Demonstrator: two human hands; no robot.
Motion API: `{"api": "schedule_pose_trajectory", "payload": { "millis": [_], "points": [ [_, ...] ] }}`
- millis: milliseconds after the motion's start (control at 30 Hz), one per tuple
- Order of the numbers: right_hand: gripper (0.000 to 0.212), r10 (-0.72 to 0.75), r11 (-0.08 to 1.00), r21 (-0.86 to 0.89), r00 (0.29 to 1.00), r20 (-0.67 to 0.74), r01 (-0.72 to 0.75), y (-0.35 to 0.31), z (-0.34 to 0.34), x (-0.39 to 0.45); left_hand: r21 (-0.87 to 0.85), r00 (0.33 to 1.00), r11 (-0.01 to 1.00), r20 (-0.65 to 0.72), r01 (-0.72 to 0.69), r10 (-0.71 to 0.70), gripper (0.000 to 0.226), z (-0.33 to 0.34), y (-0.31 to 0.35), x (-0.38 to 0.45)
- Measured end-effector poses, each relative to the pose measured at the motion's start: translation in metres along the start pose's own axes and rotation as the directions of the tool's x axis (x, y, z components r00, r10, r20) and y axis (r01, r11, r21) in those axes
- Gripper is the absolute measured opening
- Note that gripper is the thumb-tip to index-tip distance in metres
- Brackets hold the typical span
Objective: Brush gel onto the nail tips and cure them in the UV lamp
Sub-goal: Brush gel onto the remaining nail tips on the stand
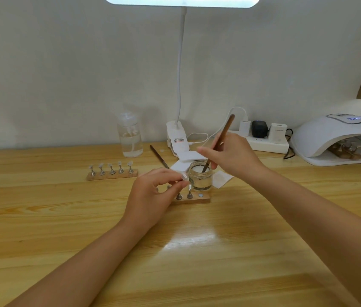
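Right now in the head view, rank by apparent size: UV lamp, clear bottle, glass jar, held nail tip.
1. UV lamp, partly cropped at the frame edge
2. clear bottle
3. glass jar, nearer the camera, yet smaller
4. nail tip, pinched in left hand

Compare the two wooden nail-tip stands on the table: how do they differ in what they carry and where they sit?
The far stand shows five pegs, each topped with a nail tip; the near stand has one bare round socket at its right end. The far stand sits apart, untouched, near the bottle; the near stand lies before the glass jar, partly hidden by the left hand. Both are wooden bars with metal pegs.
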State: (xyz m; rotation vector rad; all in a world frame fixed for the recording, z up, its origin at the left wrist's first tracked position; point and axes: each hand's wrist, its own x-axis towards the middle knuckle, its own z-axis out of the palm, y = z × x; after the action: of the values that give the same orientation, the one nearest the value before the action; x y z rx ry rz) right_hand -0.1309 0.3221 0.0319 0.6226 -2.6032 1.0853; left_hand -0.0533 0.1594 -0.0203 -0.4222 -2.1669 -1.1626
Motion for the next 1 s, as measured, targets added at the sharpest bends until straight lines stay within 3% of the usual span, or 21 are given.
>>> {"api": "schedule_pose_trajectory", "payload": {
  "millis": [167, 400, 667, 1000],
  "points": [
    [0.032, -0.022, 0.998, -0.063, 1.000, 0.017, 0.023, -0.001, 0.006, 0.000, -0.006, 1.000, 1.000, 0.003, 0.019, -0.019, 0.016, 0.000, -0.001, 0.000],
    [0.024, 0.094, 0.982, 0.177, 0.983, -0.159, -0.066, 0.007, -0.013, 0.004, -0.012, 1.000, 1.000, 0.006, 0.020, -0.020, 0.018, 0.000, 0.001, 0.000],
    [0.025, 0.196, 0.935, 0.331, 0.965, -0.177, -0.129, 0.022, -0.025, -0.002, -0.010, 0.999, 0.999, 0.016, 0.036, -0.036, 0.020, 0.000, 0.001, 0.000],
    [0.021, 0.047, 0.824, 0.546, 0.941, -0.334, 0.153, 0.011, -0.011, -0.031, 0.019, 0.998, 0.999, 0.039, 0.041, -0.042, 0.022, 0.000, -0.002, 0.000]
  ]
}}
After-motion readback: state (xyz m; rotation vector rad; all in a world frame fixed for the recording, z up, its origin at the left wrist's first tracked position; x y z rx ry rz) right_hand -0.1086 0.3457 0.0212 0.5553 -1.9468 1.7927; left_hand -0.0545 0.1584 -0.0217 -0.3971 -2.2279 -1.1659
